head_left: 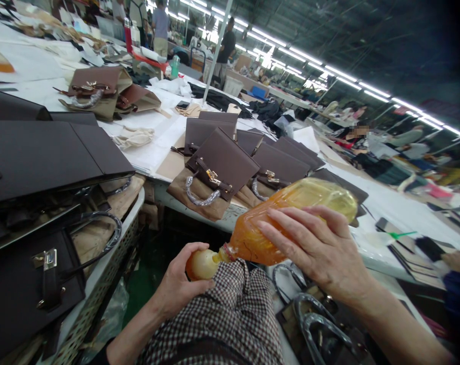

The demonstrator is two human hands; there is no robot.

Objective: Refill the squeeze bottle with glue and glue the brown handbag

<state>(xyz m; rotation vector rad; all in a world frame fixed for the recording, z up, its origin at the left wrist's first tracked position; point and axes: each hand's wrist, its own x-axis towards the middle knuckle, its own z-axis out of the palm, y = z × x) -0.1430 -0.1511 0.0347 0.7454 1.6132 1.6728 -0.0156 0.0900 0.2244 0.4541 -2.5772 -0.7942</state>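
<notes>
My right hand [321,248] is wrapped over a large clear plastic bottle [260,230] of orange-amber liquid, tilted with its neck down to the left. The neck meets the mouth of a small squeeze bottle [202,264], which my left hand [173,284] grips above my lap. Some amber liquid shows inside the small bottle. Whether liquid is flowing between the two necks I cannot make out. Just beyond the large bottle, brown handbags [224,165] with plastic-wrapped handles lean on the table edge.
A crate [116,243] with dark bags stands at the left. More bags [97,88] lie on the white table. A green-nozzled bottle [382,238] and another person's hand [458,261] are at the right. Wrapped handles [317,314] lie beside my lap.
</notes>
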